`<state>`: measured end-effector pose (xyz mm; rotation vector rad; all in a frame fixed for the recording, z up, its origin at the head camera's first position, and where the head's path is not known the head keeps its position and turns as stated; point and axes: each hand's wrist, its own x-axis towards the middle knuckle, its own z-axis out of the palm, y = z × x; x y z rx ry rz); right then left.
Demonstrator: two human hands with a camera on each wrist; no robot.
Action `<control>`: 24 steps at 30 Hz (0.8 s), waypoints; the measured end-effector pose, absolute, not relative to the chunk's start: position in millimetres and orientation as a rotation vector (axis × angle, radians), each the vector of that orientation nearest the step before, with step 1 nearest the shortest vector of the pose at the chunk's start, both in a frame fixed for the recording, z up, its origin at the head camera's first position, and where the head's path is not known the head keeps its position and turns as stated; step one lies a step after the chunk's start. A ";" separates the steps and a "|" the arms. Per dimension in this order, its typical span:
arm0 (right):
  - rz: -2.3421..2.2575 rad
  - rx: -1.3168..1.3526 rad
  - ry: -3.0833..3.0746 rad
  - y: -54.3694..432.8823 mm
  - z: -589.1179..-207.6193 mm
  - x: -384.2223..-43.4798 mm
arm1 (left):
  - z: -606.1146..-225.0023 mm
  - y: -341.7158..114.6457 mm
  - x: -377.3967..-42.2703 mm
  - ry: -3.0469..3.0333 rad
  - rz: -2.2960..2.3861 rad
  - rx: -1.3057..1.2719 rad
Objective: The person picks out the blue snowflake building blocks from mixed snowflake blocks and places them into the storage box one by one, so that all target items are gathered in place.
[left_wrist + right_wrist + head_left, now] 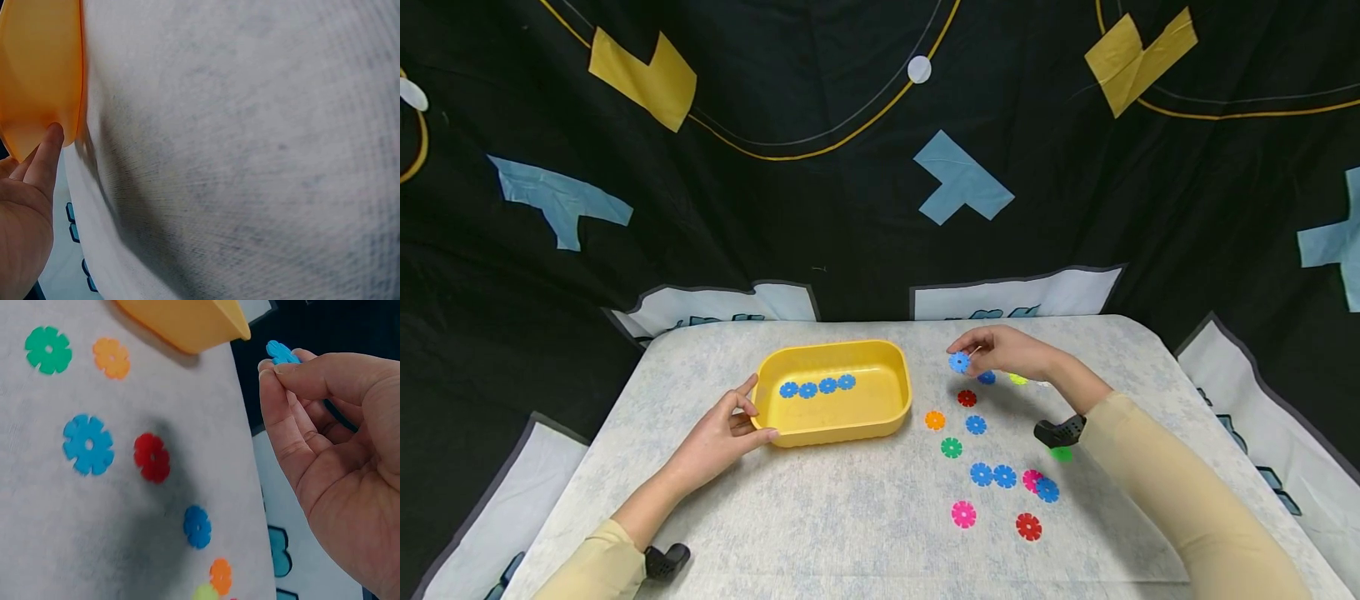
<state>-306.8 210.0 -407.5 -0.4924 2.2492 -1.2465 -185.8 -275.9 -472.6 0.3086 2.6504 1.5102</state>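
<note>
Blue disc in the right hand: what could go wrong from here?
The held blue disc could slip: the right hand pinches it near its edge. The left hand grips the yellow tray; a tug might jostle the four blue discs inside. A pink disc and its blue neighbour overlap, so picking one might drag the other.

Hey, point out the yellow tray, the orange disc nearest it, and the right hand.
Yellow tray (848, 408), head view, bare floor.
Orange disc (932, 422), head view, near its middle.
Right hand (1004, 348), head view, back of the hand.
</note>
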 end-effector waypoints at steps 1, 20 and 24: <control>-1.246 -0.499 2.246 207.8 -406.7 -307.8 | -472.5 -276.0 -185.8 2.650 1.511 0.311; -1.243 -0.585 2.181 161.7 -394.8 -316.4 | -471.5 -276.3 -186.6 2.649 1.514 0.318; -1.245 -0.586 2.178 151.5 -395.8 -318.3 | -471.9 -276.3 -186.3 2.639 1.527 0.315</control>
